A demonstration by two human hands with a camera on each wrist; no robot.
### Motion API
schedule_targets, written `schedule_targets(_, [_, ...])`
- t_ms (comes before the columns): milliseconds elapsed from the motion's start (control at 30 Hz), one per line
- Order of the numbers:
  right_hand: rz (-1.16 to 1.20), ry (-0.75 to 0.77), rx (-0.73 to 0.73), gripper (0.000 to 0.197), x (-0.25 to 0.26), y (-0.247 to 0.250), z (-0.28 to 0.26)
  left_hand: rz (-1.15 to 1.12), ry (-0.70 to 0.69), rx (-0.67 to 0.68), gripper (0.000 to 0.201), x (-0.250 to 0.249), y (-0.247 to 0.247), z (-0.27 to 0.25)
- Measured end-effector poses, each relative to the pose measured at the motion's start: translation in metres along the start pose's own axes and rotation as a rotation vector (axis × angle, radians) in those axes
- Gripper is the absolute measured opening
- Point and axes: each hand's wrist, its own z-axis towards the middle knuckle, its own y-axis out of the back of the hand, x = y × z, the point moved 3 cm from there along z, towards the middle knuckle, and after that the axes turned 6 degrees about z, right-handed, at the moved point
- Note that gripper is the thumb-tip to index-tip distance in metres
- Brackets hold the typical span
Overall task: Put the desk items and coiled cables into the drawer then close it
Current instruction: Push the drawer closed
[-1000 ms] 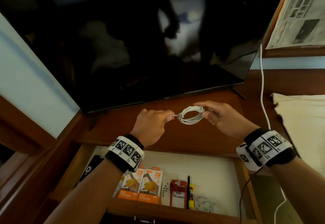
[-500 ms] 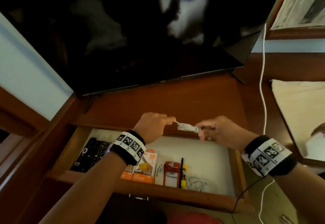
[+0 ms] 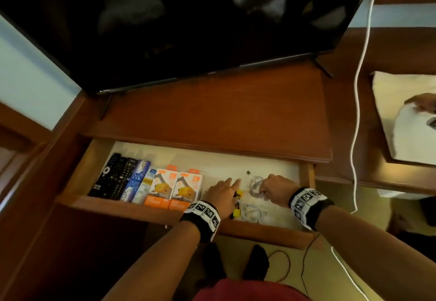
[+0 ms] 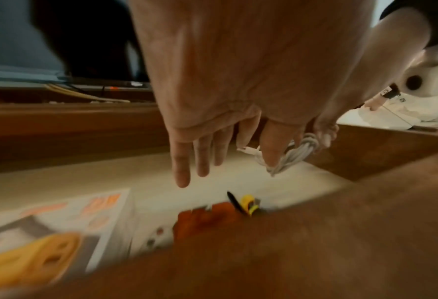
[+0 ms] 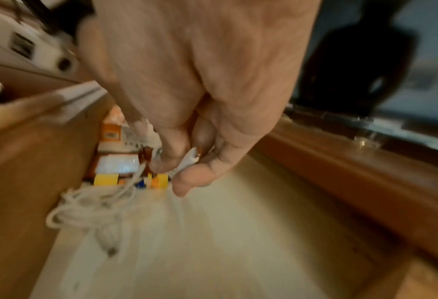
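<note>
The wooden drawer (image 3: 113, 205) stands pulled out under the desk top. My right hand (image 3: 266, 188) is down inside its right part and pinches a coiled white cable (image 3: 255, 184) between thumb and fingers; the right wrist view shows the pinch on the cable (image 5: 190, 159). My left hand (image 3: 227, 186) hovers just left of it, fingers straight, holding nothing, as the left wrist view of the left hand (image 4: 200, 161) confirms. A second white cable coil (image 3: 252, 213) lies on the drawer floor near the front.
The drawer also holds black remotes (image 3: 111, 175), two orange-and-white charger boxes (image 3: 172, 187), and a yellow item (image 3: 238, 194) with a pen beside it. A large TV (image 3: 188, 29) stands on the desk. A white cord (image 3: 356, 112) hangs at the right.
Both hands came down from above the desk top into the drawer with the coiled cable. My left hand let go of the cable end and its fingers straightened.
</note>
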Motion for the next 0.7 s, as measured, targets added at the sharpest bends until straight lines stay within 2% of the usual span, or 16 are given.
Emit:
schedule_targets(167, [0.08, -0.046, -0.01, 0.025, -0.012, -0.025, 0.018, 0.145, 0.087, -0.065, 0.062, 0.021, -0.038, -0.027])
schedule_targets(367, [0.111, -0.01, 0.022, 0.032, -0.01, -0.035, 0.026, 0.084, 0.167, -0.113, 0.067, 0.028, -0.055, -0.029])
schedule_targets(533, [-0.055, 0.0, 0.091, 0.04, -0.016, -0.036, 0.021, 0.097, 0.171, -0.126, 0.062, 0.026, -0.051, -0.031])
schedule_targets(700, [-0.214, 0.038, 0.009, 0.032, -0.004, -0.03, 0.017, 0.083, 0.164, -0.155, 0.055, 0.023, -0.046, -0.036])
